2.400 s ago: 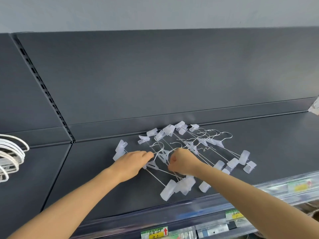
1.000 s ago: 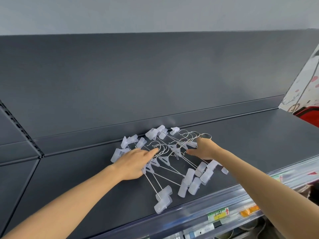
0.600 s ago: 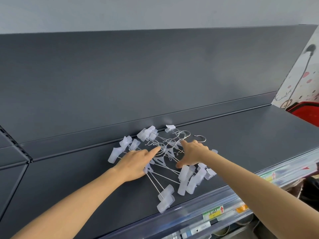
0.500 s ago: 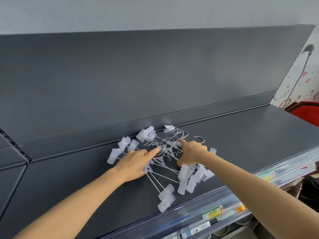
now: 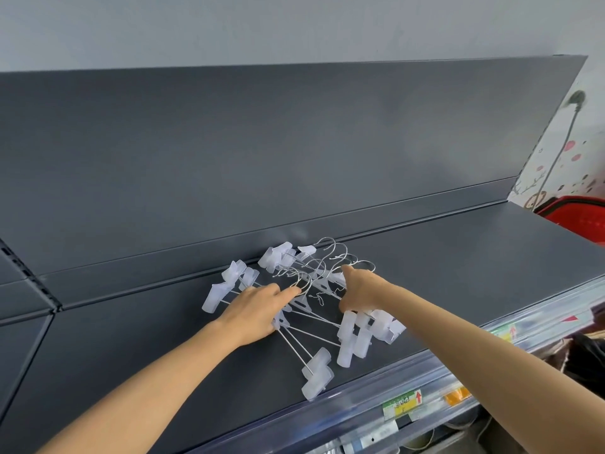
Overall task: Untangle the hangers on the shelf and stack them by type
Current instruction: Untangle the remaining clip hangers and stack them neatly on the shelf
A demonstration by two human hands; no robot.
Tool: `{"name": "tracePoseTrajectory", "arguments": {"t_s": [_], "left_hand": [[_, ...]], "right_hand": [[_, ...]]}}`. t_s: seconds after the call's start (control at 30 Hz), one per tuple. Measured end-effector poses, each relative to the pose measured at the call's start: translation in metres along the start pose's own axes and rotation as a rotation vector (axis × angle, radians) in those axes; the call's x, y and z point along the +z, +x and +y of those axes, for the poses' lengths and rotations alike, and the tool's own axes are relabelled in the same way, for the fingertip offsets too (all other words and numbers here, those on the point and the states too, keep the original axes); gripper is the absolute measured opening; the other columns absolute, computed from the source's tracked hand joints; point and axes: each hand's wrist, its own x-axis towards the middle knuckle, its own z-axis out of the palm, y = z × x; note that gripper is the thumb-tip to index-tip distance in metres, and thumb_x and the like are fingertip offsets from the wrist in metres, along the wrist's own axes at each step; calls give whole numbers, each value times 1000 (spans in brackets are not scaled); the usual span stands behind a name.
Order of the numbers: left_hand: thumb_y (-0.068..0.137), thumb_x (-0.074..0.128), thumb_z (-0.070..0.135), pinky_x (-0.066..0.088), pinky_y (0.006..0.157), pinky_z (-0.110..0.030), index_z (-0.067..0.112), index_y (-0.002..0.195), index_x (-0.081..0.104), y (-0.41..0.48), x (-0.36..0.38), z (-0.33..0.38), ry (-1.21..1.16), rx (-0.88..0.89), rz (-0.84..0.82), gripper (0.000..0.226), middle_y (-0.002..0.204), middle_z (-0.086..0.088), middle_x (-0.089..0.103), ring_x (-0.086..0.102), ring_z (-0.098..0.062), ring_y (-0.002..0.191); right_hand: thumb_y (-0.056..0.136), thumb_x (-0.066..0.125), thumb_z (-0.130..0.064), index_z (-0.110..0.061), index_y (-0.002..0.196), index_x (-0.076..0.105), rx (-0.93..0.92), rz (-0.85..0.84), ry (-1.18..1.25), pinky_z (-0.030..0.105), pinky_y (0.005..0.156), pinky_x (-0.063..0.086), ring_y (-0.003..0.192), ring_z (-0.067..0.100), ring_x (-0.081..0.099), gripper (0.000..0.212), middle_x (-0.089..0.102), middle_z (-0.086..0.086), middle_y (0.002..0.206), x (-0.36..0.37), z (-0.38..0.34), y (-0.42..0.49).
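My left hand (image 5: 258, 309) lay flat, fingers straight, pressing the pile of silver wire hangers with frosted white plastic clips (image 5: 352, 335) onto the middle of the dark grey metal shelf (image 5: 458, 273). In the last second my right hand (image 5: 358, 290) had swept the right-side hangers leftward, and their clips were bunched by my wrist. I couldn't tell whether it gripped a wire. The hooks were gathered but still fanned, so the stack wasn't finished.
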Motion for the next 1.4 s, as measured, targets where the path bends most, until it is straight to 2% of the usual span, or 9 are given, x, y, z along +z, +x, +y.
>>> {"name": "tracePoseTrajectory", "arguments": {"t_s": [0.13,0.23,0.43,0.6,0.73,0.87,1.13,1.23,1.4], "left_hand": [[79,54,3,35,64,-28,38,141,23,-3,1,-3,-20,-6,-4,77,99,2,49,51,-23,89],[79,53,3,35,65,-28,37,141,24,-2,1,-3,-17,3,-2,76,100,1,49,52,-24,89],[79,53,3,38,66,-28,34,140,27,-2,2,-3,-24,10,-28,73,103,2,47,51,-23,87],[76,54,6,42,64,-31,37,136,30,3,-2,-5,-27,-7,-112,71,134,0,36,55,-27,94],[76,50,8,36,62,-30,40,132,31,6,-6,-6,-41,8,-145,67,112,2,50,54,-27,93],[75,50,7,34,65,-27,32,130,38,6,-6,-5,-16,44,-63,62,103,3,55,55,-24,92],[75,56,3,41,90,-33,22,120,53,10,-14,12,2,123,189,49,99,4,60,55,-20,92],[70,62,0,40,86,-35,20,111,62,16,-25,32,64,127,293,46,91,4,64,58,-22,86],[56,76,8,42,74,-36,24,83,66,32,-40,71,187,118,395,34,72,10,64,57,-23,81]], "right_hand": [[69,72,-26,-22,142,26,3,-70,172,35,75,59,91,20,61,87,60,8,114,2,5,-1],[70,72,-22,-21,145,24,-1,-51,200,36,82,57,101,22,57,89,53,8,128,5,4,0],[71,74,-22,-20,136,30,3,-9,156,37,78,58,94,26,60,79,58,11,116,11,3,3],[73,73,-18,-20,139,29,-24,28,147,37,79,58,95,26,58,79,57,12,122,15,5,5],[73,73,-18,-21,141,28,-34,39,165,36,78,58,93,24,57,81,56,12,124,16,7,7],[73,73,-18,-23,142,27,-43,54,185,35,78,56,96,25,57,83,54,11,130,15,10,5],[74,72,-16,-25,146,23,-97,110,224,28,76,52,103,23,57,87,46,9,141,-11,22,-13],[73,73,-15,-26,146,22,-140,112,209,26,72,48,98,20,57,90,50,8,137,-29,34,-22],[69,70,-13,-30,145,23,-184,77,203,24,65,51,82,14,60,91,59,-3,113,-59,70,-29]]}}
